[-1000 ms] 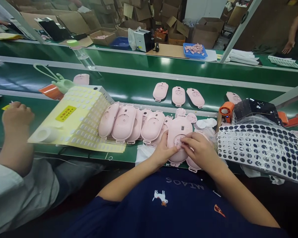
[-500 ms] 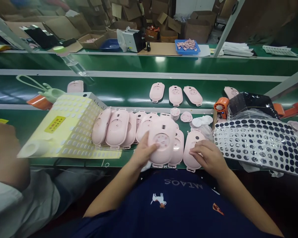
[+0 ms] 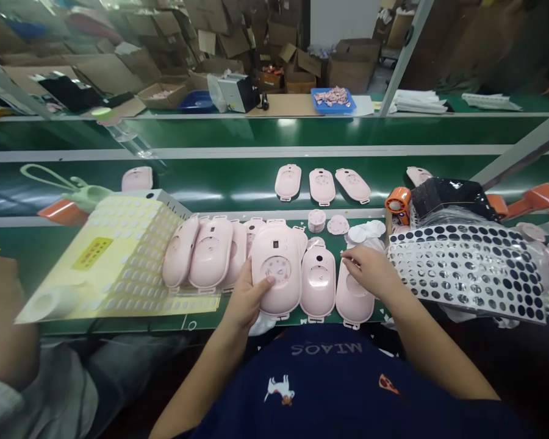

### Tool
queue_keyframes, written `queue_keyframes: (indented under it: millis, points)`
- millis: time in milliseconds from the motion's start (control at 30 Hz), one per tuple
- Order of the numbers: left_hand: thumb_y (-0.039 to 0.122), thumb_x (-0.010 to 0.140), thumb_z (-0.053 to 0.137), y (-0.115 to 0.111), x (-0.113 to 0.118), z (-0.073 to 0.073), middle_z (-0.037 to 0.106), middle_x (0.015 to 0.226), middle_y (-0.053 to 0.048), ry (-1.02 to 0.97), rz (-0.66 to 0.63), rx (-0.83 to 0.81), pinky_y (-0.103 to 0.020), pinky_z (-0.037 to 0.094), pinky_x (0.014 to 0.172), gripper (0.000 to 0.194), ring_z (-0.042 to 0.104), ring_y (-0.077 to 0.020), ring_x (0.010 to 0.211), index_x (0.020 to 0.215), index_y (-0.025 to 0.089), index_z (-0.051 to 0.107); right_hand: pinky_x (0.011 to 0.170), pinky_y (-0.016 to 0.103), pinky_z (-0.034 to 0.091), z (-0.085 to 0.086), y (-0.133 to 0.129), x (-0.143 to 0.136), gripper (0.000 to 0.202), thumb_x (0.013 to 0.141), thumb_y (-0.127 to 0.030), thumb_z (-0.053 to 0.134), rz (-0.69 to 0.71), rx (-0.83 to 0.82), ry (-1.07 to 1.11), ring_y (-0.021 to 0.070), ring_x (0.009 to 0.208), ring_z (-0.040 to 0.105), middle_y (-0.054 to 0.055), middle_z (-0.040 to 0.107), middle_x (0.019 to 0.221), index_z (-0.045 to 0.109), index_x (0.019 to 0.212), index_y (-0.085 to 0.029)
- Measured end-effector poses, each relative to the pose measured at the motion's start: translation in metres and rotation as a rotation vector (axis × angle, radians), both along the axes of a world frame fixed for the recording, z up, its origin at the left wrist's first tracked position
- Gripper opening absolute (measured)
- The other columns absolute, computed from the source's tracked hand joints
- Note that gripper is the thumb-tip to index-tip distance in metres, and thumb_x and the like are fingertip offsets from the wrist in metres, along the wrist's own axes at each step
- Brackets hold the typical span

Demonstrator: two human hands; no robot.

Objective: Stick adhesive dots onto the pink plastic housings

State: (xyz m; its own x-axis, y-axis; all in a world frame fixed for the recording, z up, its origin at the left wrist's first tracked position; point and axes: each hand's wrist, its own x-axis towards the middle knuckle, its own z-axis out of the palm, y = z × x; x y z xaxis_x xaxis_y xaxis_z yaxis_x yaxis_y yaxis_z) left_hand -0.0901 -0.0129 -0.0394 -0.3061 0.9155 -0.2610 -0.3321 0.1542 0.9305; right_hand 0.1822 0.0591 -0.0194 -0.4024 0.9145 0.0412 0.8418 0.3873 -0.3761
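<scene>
My left hand is closed on the left edge of a pink plastic cover, its thumb on the front. That cover has a round patterned disc in its recess and a small dark square above. To its right lies a pink cover with a bare recess. Over the upper part of the rightmost pink cover is my right hand, thumb and fingers pinched together. Whether anything small is between those fingertips cannot be made out. More pink covers overlap to the left of my left hand.
Patterned discs and white discs lie behind the covers. A dotted sticker sheet is at right, a yellow sticker sheet at left. Several covers rest on the green belt. Another person's arm is at far left.
My left hand has moved the held cover to the left, uncovering more of the cover beside it. My right hand has shifted toward the top of the rightmost cover. The camera view has tilted slightly.
</scene>
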Motion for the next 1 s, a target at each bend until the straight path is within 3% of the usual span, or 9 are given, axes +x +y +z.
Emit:
queue_keyframes:
  millis: [133, 300, 467, 600, 667, 800, 1000]
  points:
    - [0.04, 0.056, 0.092, -0.003, -0.005, 0.0, 0.073, 0.117, -0.012, 0.014, -0.041, -0.059, -0.038, 0.056, 0.096, 0.094, 0.068, -0.0295, 0.112, 0.139, 0.017, 0.054, 0.077, 0.033, 0.055, 0.0, -0.019, 0.023, 0.02, 0.096, -0.021, 0.054, -0.026, 0.077, 0.046, 0.02, 0.087, 0.072, 0.005, 0.078, 0.093, 0.074, 0.096, -0.019]
    - [0.042, 0.056, 0.092, -0.003, -0.011, -0.001, 0.075, 0.111, -0.01, 0.062, -0.035, -0.131, -0.039, 0.06, 0.089, 0.095, 0.07, -0.032, 0.105, 0.141, 0.019, 0.055, 0.077, 0.033, 0.056, 0.018, -0.065, 0.06, 0.017, 0.097, -0.02, 0.054, -0.048, 0.451, 0.254, 0.0188, 0.081, 0.072, 0.004, 0.077, 0.087, 0.071, 0.095, -0.022]
    - [0.039, 0.055, 0.093, 0.007, 0.0, -0.001, 0.075, 0.116, -0.009, 0.057, -0.123, -0.173, -0.04, 0.061, 0.093, 0.09, 0.067, -0.0358, 0.115, 0.137, 0.022, 0.059, 0.083, 0.037, 0.057, 0.05, -0.098, 0.1, 0.014, 0.096, -0.017, 0.058, -0.328, 0.695, 0.113, 0.0212, 0.086, 0.073, 0.005, 0.078, 0.091, 0.071, 0.099, -0.023]
    - [0.041, 0.056, 0.093, 0.008, 0.014, 0.0, 0.074, 0.118, -0.007, 0.088, -0.174, -0.168, -0.042, 0.059, 0.098, 0.087, 0.064, -0.0369, 0.121, 0.135, 0.026, 0.06, 0.088, 0.042, 0.056, 0.067, -0.102, 0.152, 0.025, 0.098, -0.025, 0.05, -0.761, 0.664, -0.109, 0.0277, 0.095, 0.072, 0.012, 0.078, 0.1, 0.074, 0.101, -0.019]
    - [0.047, 0.06, 0.09, 0.006, 0.018, 0.0, 0.074, 0.119, -0.006, 0.109, -0.186, -0.172, -0.044, 0.058, 0.101, 0.08, 0.062, -0.0378, 0.124, 0.133, 0.028, 0.062, 0.086, 0.042, 0.055, 0.071, -0.095, 0.176, 0.032, 0.098, -0.024, 0.045, -0.896, 0.537, -0.236, 0.0292, 0.098, 0.071, 0.014, 0.077, 0.105, 0.075, 0.105, -0.016]
    - [0.052, 0.062, 0.089, 0.004, 0.016, -0.004, 0.073, 0.122, -0.005, 0.13, -0.195, -0.213, -0.046, 0.057, 0.103, 0.074, 0.058, -0.0398, 0.131, 0.129, 0.032, 0.064, 0.08, 0.035, 0.053, 0.074, -0.068, 0.198, 0.033, 0.098, -0.022, 0.045, -0.797, 0.249, -0.431, 0.0243, 0.093, 0.071, 0.01, 0.077, 0.105, 0.078, 0.103, -0.02]
    - [0.046, 0.054, 0.092, 0.0, 0.012, -0.001, 0.075, 0.118, -0.005, 0.127, -0.189, -0.276, -0.048, 0.061, 0.096, 0.08, 0.067, -0.0399, 0.117, 0.128, 0.031, 0.064, 0.081, 0.033, 0.05, 0.088, -0.037, 0.182, 0.027, 0.098, -0.021, 0.051, -0.637, 0.208, -0.54, 0.0236, 0.097, 0.068, 0.009, 0.076, 0.105, 0.077, 0.1, -0.02]
